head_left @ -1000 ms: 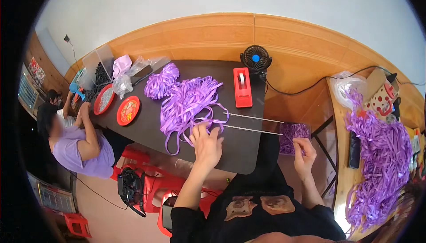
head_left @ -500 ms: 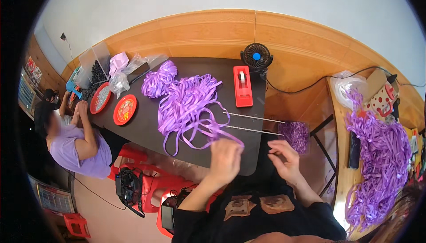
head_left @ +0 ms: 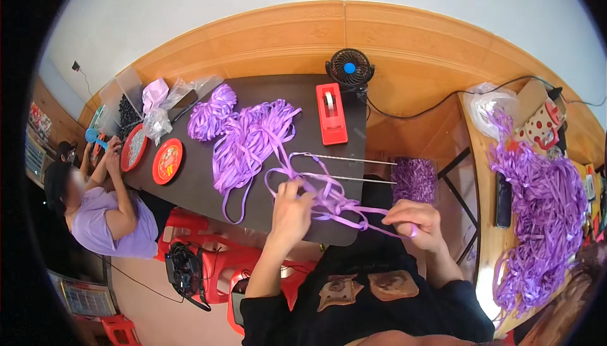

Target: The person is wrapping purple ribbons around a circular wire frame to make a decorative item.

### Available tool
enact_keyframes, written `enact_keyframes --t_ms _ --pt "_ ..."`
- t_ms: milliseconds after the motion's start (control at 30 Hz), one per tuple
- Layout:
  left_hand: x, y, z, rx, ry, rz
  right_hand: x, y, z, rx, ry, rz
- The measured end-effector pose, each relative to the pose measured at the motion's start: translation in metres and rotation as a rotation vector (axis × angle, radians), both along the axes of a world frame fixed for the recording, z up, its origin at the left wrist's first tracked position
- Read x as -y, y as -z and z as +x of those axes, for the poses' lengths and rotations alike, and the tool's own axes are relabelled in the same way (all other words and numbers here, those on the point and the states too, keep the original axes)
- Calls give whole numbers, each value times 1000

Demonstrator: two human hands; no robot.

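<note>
A length of purple ribbon, tangled in loose loops and knots, stretches between my two hands over the front edge of the dark table. My left hand is closed on the loops. Over at the right, my right hand pinches the ribbon's end, with a short tail poking out below the fingers. Beyond the left hand lies a heap of purple ribbon, and a smaller ribbon bundle sits behind it. Two thin rods reach past the table's right edge, their left ends partly hidden by ribbon.
A red tape dispenser and a black fan stand at the back. Two red plates are at the left, near a seated person. Purple shreds fill a clear box. More ribbon covers a wooden side table.
My right hand has gone from empty to pinching the ribbon's end. My left hand has shifted left, and the ribbon now stretches between both hands. The whole view has moved slightly.
</note>
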State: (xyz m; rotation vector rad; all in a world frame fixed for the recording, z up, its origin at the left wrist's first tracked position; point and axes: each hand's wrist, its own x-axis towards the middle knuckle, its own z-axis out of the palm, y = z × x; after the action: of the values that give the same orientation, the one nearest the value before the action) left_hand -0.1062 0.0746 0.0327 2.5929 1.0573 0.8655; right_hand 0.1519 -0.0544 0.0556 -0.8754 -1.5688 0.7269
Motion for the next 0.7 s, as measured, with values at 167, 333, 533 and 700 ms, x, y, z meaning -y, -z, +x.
enact_keyframes --t_ms 167,333,533,700 --pt "-29 17 -29 126 -180 165 8 9 15 -280 174 45" --pt "-80 -12 -74 119 -450 306 11 17 17 -422 139 55" --pt "-37 -18 -21 36 -173 235 12 19 18 -462 172 100" --pt "11 -5 12 -159 42 141 11 12 21 -597 127 151"
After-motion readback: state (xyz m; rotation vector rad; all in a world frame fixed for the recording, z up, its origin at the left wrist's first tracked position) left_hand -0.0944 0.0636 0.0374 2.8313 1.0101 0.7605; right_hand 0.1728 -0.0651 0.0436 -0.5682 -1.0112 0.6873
